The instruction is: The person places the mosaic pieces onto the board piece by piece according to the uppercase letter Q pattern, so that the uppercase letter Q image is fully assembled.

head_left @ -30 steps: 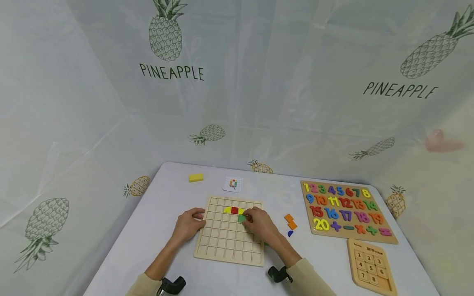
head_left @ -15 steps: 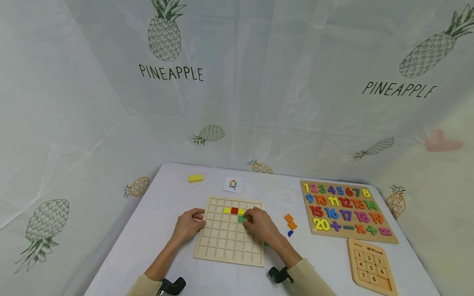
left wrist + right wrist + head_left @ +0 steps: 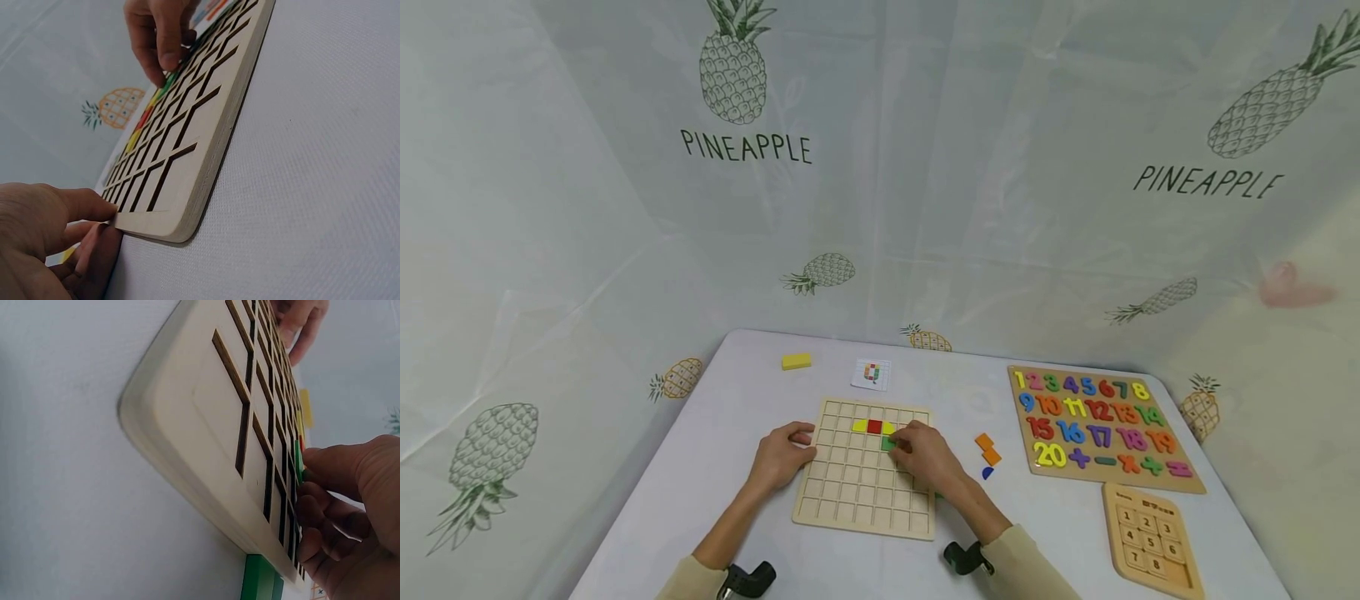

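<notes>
A wooden grid board (image 3: 863, 514) lies on the white table. My left hand (image 3: 780, 460) grips its left edge; in the left wrist view the thumb rests on the rim with curled fingers beside it. My right hand (image 3: 931, 458) is over the board's upper right, pinching a green square tile (image 3: 887, 443) that sits at a grid cell. Above that tile runs a row: a yellow piece (image 3: 860, 426), a red square (image 3: 875, 427) and another yellow piece (image 3: 888, 428), partly behind my right fingers. In the right wrist view, the thumb touches the green tile's edge.
A pattern card (image 3: 871, 375) and a yellow block (image 3: 796, 361) lie beyond the board. Orange pieces (image 3: 988, 449) and a blue half-round piece (image 3: 987, 472) lie to the right. A green block (image 3: 257, 577) is against the board's side. Farther right are a number board (image 3: 1105, 429) and a number slide puzzle (image 3: 1152, 537).
</notes>
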Available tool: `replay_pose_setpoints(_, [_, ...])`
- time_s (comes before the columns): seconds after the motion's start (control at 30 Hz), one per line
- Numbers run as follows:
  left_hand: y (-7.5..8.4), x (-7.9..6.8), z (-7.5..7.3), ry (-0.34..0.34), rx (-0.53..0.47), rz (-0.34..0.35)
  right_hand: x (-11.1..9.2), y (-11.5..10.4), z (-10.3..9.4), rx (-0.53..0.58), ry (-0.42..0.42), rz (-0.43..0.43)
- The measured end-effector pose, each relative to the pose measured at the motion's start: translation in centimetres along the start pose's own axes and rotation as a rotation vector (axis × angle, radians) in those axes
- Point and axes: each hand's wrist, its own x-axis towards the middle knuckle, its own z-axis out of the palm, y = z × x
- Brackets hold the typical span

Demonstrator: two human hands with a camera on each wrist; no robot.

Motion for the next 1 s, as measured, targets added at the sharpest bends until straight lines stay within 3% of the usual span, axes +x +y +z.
replay_pose_setpoints(0.2, [0.0, 0.1, -0.1, 0.003, 0.002, -0.003, 0.0, 0.0, -0.3, 0.009, -0.011, -0.031])
replay_pose_setpoints(0.33, [0.2, 0.0, -0.1, 0.000, -0.002, -0.009, -0.5, 0.7, -0.9, 0.026, -0.026, -0.003])
replay_pose_setpoints(0.73, [0.1, 0.1, 0.0, -0.002, 0.004, -0.007, -4.4, 4.0, -5.0, 0.095, -0.074, 0.085])
replay_pose_setpoints(1.0, [0.2, -0.1, -0.1, 0.001, -0.004, 0.002, -6.3, 5.3, -5.4, 0.117, -0.129, 0.120])
